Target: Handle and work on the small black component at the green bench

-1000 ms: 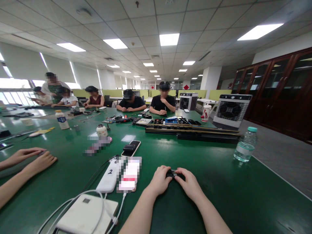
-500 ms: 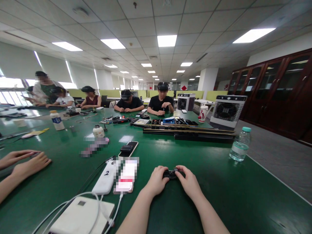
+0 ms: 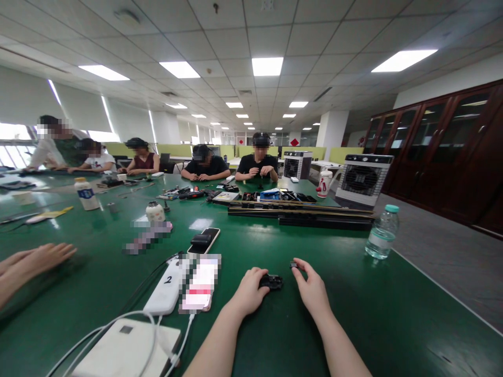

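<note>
My left hand [image 3: 251, 289] grips the left end of a small black oblong part [image 3: 273, 282], which has an uneven, hollowed upper side. It is held low over the green table [image 3: 275, 340]. To its right, apart from it, my right hand [image 3: 312, 287] pinches a tiny dark piece with a greyish face [image 3: 293, 265] between thumb and fingertips. The exact kind of either piece is too small to make out. Some fingers of both hands are hidden behind the front ones.
Left of my hands lie a lit phone [image 3: 201, 283], a white power bank [image 3: 165, 288] marked 2, and a cream box [image 3: 126, 348] with white cables. A water bottle [image 3: 382, 233] stands right. Long black bars [image 3: 326, 222] lie ahead. A co-worker's hands [image 3: 39, 262] rest at left.
My right hand has moved right, away from the black part, with the tiny piece in its fingers. My left hand keeps hold of the black part. The view has shifted slightly.
</note>
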`<action>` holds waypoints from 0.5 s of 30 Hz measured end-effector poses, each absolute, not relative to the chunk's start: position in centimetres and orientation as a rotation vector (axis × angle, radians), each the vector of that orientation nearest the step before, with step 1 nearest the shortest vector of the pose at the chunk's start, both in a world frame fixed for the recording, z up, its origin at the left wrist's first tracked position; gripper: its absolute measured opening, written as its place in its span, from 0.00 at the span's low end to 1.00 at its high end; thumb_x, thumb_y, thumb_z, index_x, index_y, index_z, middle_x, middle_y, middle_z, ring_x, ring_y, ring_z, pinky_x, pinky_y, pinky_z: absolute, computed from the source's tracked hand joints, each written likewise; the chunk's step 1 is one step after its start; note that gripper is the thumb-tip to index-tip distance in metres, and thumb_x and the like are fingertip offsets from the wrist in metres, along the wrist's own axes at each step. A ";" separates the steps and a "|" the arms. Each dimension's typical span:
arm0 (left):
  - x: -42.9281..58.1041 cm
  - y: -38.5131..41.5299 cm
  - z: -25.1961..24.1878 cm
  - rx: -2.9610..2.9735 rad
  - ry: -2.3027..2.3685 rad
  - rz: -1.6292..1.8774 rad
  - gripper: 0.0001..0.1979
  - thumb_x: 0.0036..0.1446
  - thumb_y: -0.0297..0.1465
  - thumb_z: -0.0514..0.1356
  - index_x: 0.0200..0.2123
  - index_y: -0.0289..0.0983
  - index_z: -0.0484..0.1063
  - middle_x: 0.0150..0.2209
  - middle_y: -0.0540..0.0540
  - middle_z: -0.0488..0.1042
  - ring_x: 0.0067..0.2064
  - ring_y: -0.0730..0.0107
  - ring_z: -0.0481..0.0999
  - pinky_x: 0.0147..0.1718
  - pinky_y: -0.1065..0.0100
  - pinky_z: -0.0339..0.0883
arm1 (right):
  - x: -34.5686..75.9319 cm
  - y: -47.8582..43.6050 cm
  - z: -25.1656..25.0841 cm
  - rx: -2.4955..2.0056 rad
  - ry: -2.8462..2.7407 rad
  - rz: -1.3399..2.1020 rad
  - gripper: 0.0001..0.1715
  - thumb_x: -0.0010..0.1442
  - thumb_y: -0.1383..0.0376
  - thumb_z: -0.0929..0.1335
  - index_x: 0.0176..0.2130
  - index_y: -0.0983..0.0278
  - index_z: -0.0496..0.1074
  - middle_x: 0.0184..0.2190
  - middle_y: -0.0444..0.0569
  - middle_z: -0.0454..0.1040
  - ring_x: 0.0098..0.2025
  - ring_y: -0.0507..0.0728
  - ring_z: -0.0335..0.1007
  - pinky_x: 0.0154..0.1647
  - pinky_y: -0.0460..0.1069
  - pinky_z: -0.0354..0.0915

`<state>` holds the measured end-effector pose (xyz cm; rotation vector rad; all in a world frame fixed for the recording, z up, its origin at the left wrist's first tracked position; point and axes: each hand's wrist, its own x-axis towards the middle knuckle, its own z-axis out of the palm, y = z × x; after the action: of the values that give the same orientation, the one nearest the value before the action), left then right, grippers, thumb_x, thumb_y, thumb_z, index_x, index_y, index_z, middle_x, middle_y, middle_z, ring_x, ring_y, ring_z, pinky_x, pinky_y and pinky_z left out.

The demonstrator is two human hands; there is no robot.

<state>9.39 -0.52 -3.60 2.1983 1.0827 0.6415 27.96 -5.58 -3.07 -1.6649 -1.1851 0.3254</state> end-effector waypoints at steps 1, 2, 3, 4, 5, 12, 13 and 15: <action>9.4 -0.5 -3.6 2.204 1.083 0.636 0.22 0.51 0.28 0.57 0.52 0.36 0.67 0.50 0.42 0.68 0.52 0.60 0.64 0.55 0.65 0.55 | 28.1 -5.6 -3.1 -1.659 -1.173 0.309 0.24 0.53 0.53 0.62 0.44 0.61 0.72 0.42 0.53 0.77 0.46 0.62 0.72 0.50 0.57 0.65; 9.4 -0.5 -3.6 2.209 1.084 0.631 0.22 0.51 0.28 0.57 0.52 0.36 0.67 0.50 0.42 0.68 0.52 0.60 0.64 0.55 0.65 0.56 | 28.1 -5.6 -3.1 -1.654 -1.161 0.295 0.24 0.53 0.53 0.62 0.44 0.61 0.72 0.42 0.53 0.77 0.46 0.62 0.72 0.50 0.57 0.65; 9.4 -0.5 -3.5 2.215 1.084 0.626 0.22 0.51 0.28 0.57 0.51 0.36 0.67 0.50 0.42 0.68 0.52 0.60 0.64 0.55 0.65 0.56 | 28.2 -5.6 -3.0 -1.650 -1.151 0.283 0.24 0.53 0.52 0.62 0.44 0.62 0.72 0.42 0.53 0.77 0.46 0.62 0.72 0.50 0.57 0.65; 9.4 -0.5 -3.5 2.220 1.082 0.622 0.22 0.51 0.28 0.57 0.51 0.35 0.68 0.50 0.42 0.68 0.52 0.60 0.64 0.55 0.65 0.55 | 28.3 -5.6 -3.0 -1.646 -1.142 0.272 0.24 0.53 0.52 0.62 0.44 0.62 0.72 0.42 0.53 0.77 0.46 0.62 0.72 0.50 0.57 0.65; 9.4 -0.5 -3.5 2.224 1.080 0.619 0.22 0.51 0.28 0.57 0.51 0.35 0.68 0.50 0.42 0.67 0.52 0.60 0.64 0.54 0.65 0.55 | 28.3 -5.6 -3.0 -1.643 -1.135 0.262 0.25 0.53 0.52 0.62 0.44 0.62 0.72 0.42 0.53 0.77 0.46 0.62 0.72 0.50 0.58 0.65; 9.2 -0.4 -3.7 2.219 1.061 0.629 0.22 0.51 0.28 0.57 0.52 0.36 0.67 0.50 0.42 0.68 0.52 0.59 0.64 0.54 0.63 0.56 | 28.2 -5.7 -2.8 -1.644 -1.137 0.238 0.24 0.54 0.52 0.62 0.45 0.61 0.72 0.43 0.53 0.76 0.47 0.62 0.71 0.50 0.57 0.65; 9.2 -0.5 -3.7 2.219 1.059 0.629 0.23 0.51 0.28 0.56 0.52 0.36 0.67 0.51 0.41 0.68 0.53 0.59 0.64 0.55 0.63 0.55 | 28.2 -5.7 -2.8 -1.645 -1.142 0.239 0.24 0.54 0.52 0.62 0.45 0.61 0.72 0.43 0.53 0.76 0.47 0.62 0.71 0.50 0.57 0.65; 9.2 -0.5 -3.7 2.217 1.056 0.630 0.24 0.51 0.29 0.56 0.53 0.35 0.66 0.52 0.41 0.67 0.53 0.58 0.63 0.55 0.63 0.55 | 28.1 -5.7 -2.8 -1.654 -1.159 0.251 0.23 0.54 0.52 0.62 0.44 0.60 0.72 0.43 0.53 0.76 0.47 0.62 0.71 0.50 0.57 0.65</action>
<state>9.22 -0.48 -3.67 2.2171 1.0561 0.6304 28.10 -5.73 -2.84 -1.6537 -1.1592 0.2507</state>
